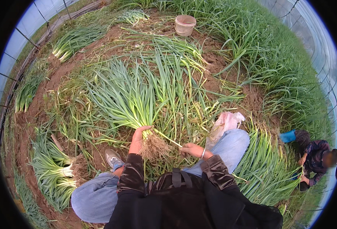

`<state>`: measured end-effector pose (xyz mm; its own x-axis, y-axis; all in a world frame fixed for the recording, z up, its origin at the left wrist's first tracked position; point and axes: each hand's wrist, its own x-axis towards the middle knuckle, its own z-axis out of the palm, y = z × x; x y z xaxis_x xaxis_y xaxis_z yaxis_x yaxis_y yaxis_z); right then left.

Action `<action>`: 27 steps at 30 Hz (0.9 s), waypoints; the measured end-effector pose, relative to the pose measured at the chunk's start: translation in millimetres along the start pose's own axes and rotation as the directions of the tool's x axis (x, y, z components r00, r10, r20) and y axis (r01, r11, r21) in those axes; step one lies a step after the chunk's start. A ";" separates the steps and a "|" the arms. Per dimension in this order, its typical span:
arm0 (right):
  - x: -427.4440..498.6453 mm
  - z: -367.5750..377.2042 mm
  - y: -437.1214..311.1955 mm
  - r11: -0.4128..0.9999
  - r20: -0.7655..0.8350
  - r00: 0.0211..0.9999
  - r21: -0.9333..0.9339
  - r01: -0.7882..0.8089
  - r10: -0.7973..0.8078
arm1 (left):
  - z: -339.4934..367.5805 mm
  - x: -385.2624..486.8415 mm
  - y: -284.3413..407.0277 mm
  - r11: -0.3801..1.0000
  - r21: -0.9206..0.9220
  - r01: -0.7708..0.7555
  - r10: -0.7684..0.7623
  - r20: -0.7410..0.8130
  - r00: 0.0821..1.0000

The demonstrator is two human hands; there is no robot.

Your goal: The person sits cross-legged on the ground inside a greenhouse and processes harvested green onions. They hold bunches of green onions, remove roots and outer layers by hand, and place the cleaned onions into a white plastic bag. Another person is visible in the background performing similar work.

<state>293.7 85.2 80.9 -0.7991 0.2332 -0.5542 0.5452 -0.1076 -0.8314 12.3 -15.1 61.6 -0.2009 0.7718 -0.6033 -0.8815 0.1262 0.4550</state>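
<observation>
My left hand (pixel 137 139) is closed around the pale lower stems of a thick bunch of green garlic or young leeks (pixel 135 106). Its long flat leaves fan out away from me, and a brown mass of roots (pixel 154 146) hangs out on my side of the grip. Between the fingers of my right hand (pixel 193 150), which wears a silver bracelet (pixel 203 153), is the end of one thin yellowish stalk (pixel 168 138). That stalk slants from the bunch's stems down to my fingertips. Leaf litter covers the soil below both hands.
Tied bunches (pixel 66 171) lie to my left, roots inward. Right of my knee are a pink plastic bag (pixel 227 121) and a long heap of pulled plants (pixel 260 160). A bucket (pixel 185 25) stands ahead beside uncut greens (pixel 271 51). Another person (pixel 314 160) handles plants at far right.
</observation>
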 end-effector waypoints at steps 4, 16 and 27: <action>-33.1 -9.5 -34.4 0.729 -0.222 0.966 0.640 0.245 -0.129 | 10.1 -7.4 1.6 0.979 -0.178 0.095 -0.096 0.007 0.995; 9.7 -72.1 -231.7 0.689 -0.614 0.334 -0.699 0.192 -0.715 | 15.1 4.8 -17.1 0.940 -0.318 0.127 -0.078 0.160 0.984; 69.6 46.3 -103.0 0.571 -0.187 0.939 -0.821 0.013 -0.290 | -22.5 8.1 -33.2 0.996 0.063 -0.067 0.065 0.040 0.997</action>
<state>170.2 67.8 126.0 -0.8607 0.4304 -0.2718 0.5090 0.7350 -0.4480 30.3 -27.1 26.9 -0.2402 0.8028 -0.5458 -0.8375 0.1129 0.5347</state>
